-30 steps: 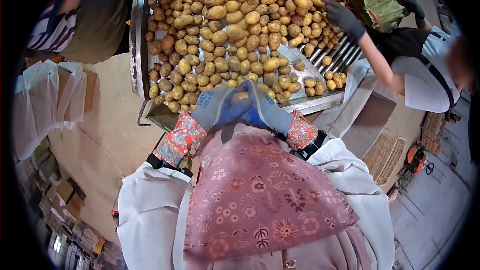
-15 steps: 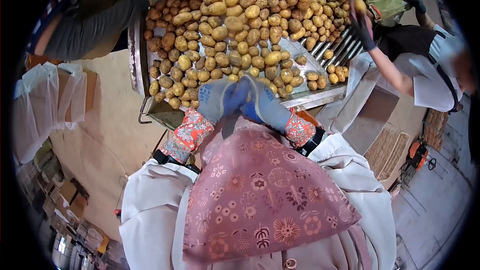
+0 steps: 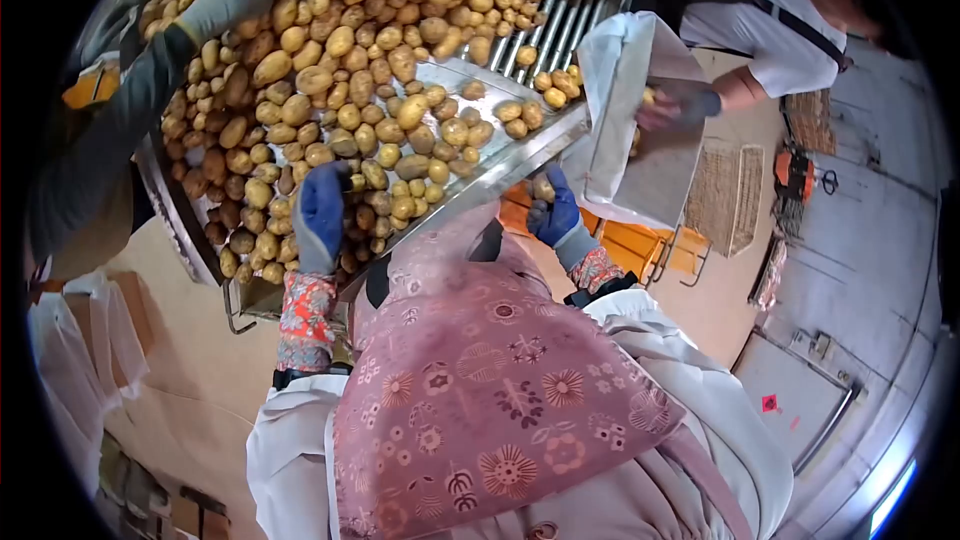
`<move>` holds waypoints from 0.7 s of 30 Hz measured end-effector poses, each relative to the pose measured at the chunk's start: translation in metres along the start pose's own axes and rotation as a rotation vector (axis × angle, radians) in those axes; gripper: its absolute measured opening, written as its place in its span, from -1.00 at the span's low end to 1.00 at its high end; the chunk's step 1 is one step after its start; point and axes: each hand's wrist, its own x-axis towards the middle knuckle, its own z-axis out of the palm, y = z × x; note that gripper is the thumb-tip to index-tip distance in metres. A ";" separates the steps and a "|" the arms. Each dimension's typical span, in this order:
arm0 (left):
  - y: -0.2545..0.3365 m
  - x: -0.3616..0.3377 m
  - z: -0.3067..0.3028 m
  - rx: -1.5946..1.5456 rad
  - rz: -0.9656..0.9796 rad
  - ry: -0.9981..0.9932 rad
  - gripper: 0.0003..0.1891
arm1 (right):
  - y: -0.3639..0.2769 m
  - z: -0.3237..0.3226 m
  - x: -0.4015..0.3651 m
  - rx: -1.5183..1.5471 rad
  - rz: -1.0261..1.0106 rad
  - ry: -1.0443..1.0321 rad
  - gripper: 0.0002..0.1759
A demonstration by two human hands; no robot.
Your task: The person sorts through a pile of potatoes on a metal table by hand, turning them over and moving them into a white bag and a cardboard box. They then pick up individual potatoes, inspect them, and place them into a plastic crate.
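Observation:
Many potatoes [image 3: 300, 105] lie heaped on the metal sorting table [image 3: 490, 180] in front of me. My left hand [image 3: 321, 215], in a blue and grey glove, is among the potatoes at the near edge. Its fingers are curled in, and what they hold, if anything, is hidden. My right hand [image 3: 560, 215], gloved the same way, is off the table's edge to the right. It is closed around a potato [image 3: 541, 186], just in front of the lined box.
A co-worker's gloved hand [image 3: 232, 2] reaches over the heap from the left. At right another person's hand [image 3: 680, 105] is over a box [image 3: 655, 165] with a white liner. Metal rollers [image 3: 560, 25] adjoin the table, and an orange crate [image 3: 635, 248] stands below.
My hands, together at the table's edge before, are now apart: the left among potatoes, the right out to the right with a potato. The view has turned right. The right co-worker's hand is now over the box.

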 end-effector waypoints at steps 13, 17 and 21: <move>-0.048 -0.030 -0.052 0.077 -0.026 0.145 -0.68 | -0.007 0.060 0.008 0.065 -0.118 0.312 -0.60; -0.056 -0.031 -0.057 0.047 -0.033 0.211 -0.66 | -0.006 0.046 0.024 0.048 -0.240 0.175 -0.61; -0.049 -0.028 -0.050 -0.029 -0.055 0.232 -0.65 | -0.016 0.020 0.034 0.069 -0.191 0.161 -0.61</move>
